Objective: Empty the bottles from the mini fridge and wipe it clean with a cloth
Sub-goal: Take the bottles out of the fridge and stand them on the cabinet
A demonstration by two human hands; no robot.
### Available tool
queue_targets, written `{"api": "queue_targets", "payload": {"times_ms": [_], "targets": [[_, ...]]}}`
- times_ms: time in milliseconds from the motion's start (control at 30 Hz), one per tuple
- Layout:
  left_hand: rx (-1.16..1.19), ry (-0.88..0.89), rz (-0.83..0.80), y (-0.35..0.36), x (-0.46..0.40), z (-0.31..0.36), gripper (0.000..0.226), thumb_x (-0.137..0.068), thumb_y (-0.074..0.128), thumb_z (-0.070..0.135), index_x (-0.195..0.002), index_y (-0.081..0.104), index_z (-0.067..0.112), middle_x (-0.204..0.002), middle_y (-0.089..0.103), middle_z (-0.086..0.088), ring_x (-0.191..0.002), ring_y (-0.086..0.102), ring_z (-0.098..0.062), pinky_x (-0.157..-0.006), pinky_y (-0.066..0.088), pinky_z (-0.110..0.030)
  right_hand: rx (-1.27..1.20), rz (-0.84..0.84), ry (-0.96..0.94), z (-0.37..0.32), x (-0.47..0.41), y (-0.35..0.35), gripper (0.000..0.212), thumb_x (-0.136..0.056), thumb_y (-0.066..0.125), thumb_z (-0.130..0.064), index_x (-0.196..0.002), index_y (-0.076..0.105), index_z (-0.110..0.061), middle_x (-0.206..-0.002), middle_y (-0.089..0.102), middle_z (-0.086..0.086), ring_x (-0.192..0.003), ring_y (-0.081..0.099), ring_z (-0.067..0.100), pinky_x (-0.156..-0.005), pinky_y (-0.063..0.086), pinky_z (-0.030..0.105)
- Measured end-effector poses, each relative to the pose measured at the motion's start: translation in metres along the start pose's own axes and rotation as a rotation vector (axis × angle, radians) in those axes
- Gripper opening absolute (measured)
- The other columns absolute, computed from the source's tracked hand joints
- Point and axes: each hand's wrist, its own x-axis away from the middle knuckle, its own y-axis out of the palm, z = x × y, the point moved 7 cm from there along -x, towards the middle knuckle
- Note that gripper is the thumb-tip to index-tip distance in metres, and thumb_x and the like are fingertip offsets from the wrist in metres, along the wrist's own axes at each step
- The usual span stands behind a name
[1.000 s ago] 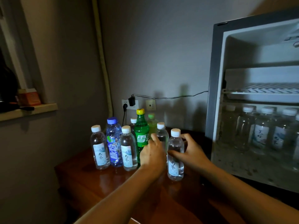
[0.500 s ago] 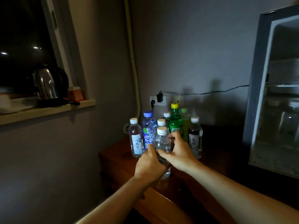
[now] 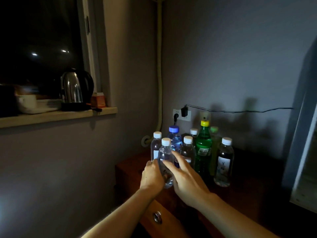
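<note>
A clear water bottle (image 3: 165,152) with a white cap stands at the front left of a cluster of several bottles on the dark wooden cabinet (image 3: 243,194). My left hand (image 3: 151,176) grips its lower part from the left. My right hand (image 3: 186,177) lies against its right side with the fingers stretched out. Behind it are a blue-capped bottle (image 3: 175,140), more white-capped water bottles (image 3: 188,149), a green soda bottle (image 3: 203,149) with a yellow cap, and a separate water bottle (image 3: 223,162) on the right. Only the open mini fridge's left edge (image 3: 303,138) shows at far right.
A steel kettle (image 3: 75,86) and a small orange box (image 3: 98,100) sit on the window sill (image 3: 56,115) at left. A wall socket (image 3: 181,114) with plugs, a thin cable and a vertical pipe (image 3: 159,66) are behind the bottles. A drawer knob (image 3: 157,217) is below my hands.
The view has swung left, so the fridge interior is gone from sight. Both hands carried the water bottle left to the front of the cluster. My right fingers have straightened.
</note>
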Motion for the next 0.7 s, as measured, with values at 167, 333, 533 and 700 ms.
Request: {"api": "queue_targets", "payload": {"times_ms": [167, 333, 533, 700], "targets": [[-0.285, 0.051, -0.084, 0.005, 0.004, 0.007, 0.032, -0.088, 0.062, 0.020, -0.118, 0.053, 0.014, -0.113, 0.063, -0.005, -0.104, 0.063, -0.025, -0.080, 0.051, -0.030, 0.010, -0.096, 0.033, 0.006, 0.004, -0.005, 0.065, -0.093, 0.048, -0.012, -0.152, 0.027, -0.030, -0.163, -0.001, -0.009, -0.142, 0.032, 0.018, -0.102, 0.046, 0.033], [-0.487, 0.176, -0.101, -0.001, 0.022, 0.037, 0.029, -0.091, 0.049, 0.035, -0.112, 0.061, 0.018, -0.112, 0.065, -0.007, -0.103, 0.063, -0.029, -0.074, 0.046, -0.033, 0.040, -0.083, 0.070, 0.015, 0.018, -0.032, 0.045, -0.089, 0.052, -0.018, -0.133, 0.047, -0.024, -0.141, 0.036, -0.004, -0.119, 0.052, 0.023, -0.089, 0.050, 0.038], [-0.322, 0.353, -0.172, 0.011, 0.040, 0.080, 0.034, -0.087, 0.054, 0.042, -0.112, 0.055, 0.019, -0.115, 0.063, -0.005, -0.104, 0.061, -0.028, -0.082, 0.051, -0.038, 0.146, -0.077, 0.138, 0.037, 0.048, -0.081, 0.046, -0.087, 0.057, -0.020, -0.133, 0.048, -0.022, -0.129, 0.046, 0.002, -0.116, 0.052, 0.024, -0.088, 0.049, 0.038], [-0.295, 0.435, -0.190, 0.033, 0.058, 0.123, 0.042, -0.093, 0.048, 0.048, -0.123, 0.047, 0.018, -0.125, 0.058, -0.008, -0.112, 0.058, -0.029, -0.087, 0.049, -0.041, 0.257, -0.120, 0.287, 0.073, 0.082, -0.120, 0.034, -0.083, 0.062, -0.035, -0.113, 0.056, -0.019, -0.122, 0.047, 0.004, -0.108, 0.055, 0.029, -0.085, 0.049, 0.042]]}}
